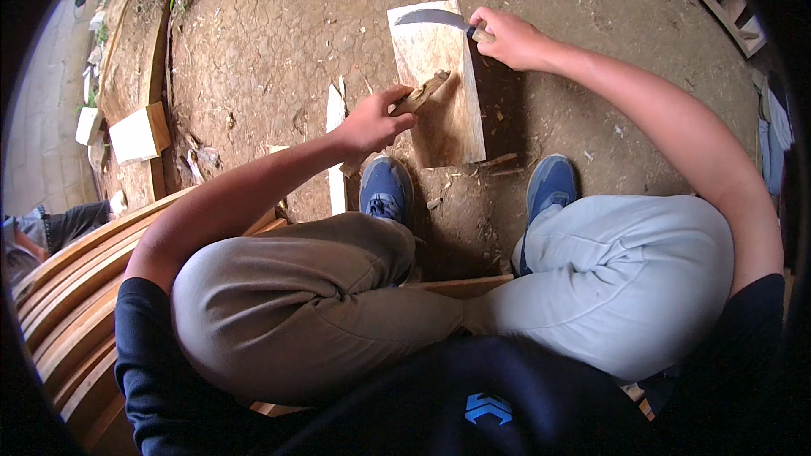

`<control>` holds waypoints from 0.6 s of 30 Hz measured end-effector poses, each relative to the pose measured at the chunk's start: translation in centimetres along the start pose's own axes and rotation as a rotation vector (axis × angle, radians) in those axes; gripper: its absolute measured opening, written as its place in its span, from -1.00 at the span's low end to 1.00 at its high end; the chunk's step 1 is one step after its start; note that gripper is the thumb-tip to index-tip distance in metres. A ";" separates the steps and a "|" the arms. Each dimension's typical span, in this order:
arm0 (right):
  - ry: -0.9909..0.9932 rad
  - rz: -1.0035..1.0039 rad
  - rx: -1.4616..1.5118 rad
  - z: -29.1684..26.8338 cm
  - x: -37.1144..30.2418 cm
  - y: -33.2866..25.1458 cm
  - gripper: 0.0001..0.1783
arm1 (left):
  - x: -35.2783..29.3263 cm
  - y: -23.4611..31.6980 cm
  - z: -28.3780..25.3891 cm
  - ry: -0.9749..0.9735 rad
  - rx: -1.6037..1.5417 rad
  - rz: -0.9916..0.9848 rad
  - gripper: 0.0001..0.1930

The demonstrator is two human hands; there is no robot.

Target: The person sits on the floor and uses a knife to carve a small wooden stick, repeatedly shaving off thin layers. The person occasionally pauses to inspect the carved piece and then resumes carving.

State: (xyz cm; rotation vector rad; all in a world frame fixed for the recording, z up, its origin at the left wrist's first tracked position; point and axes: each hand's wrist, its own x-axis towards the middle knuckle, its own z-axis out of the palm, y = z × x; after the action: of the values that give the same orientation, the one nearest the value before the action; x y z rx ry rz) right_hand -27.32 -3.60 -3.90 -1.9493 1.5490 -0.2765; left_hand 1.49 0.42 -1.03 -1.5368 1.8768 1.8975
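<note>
A pale wooden block (448,131) lies on the dirt floor in front of my feet. My right hand (508,39) grips the short wooden handle of a sickle (429,17). Its curved grey blade reaches leftward across the block's far end. In my left hand (378,123) is a short, rough stick of wood (427,91), pinched between thumb and fingers. The stick slants up to the right over the middle of the block, its far tip apart from the blade. Whether that tip touches the block I cannot tell.
Curved stacked boards (93,274) rise at my left. Beside my left shoe (385,189) stands a narrow pale plank (336,152). Wood chips litter the dirt. A cut block (139,133) sits at far left, and a wooden frame (728,2) at upper right. Another person (63,228) is at the left edge.
</note>
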 end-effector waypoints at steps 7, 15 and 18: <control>0.149 0.023 -0.046 0.1 -0.1 1.2 -0.61 | 0.4 -1.1 0.3 0.165 -0.009 0.133 -0.51; 0.144 0.078 -0.221 -3.1 -0.6 -0.5 -0.60 | 0.3 -2.0 -0.1 0.165 0.128 0.097 -0.60; 0.160 -0.010 -0.315 -3.5 -0.5 -0.9 -0.59 | 0.6 -3.5 -0.3 0.178 0.117 0.100 -0.62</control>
State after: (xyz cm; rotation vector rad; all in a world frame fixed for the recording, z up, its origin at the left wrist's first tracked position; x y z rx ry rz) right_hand -28.60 -4.21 -0.49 -2.2217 1.7742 -0.2068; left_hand 3.58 0.73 -3.90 -1.6529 2.1336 1.7026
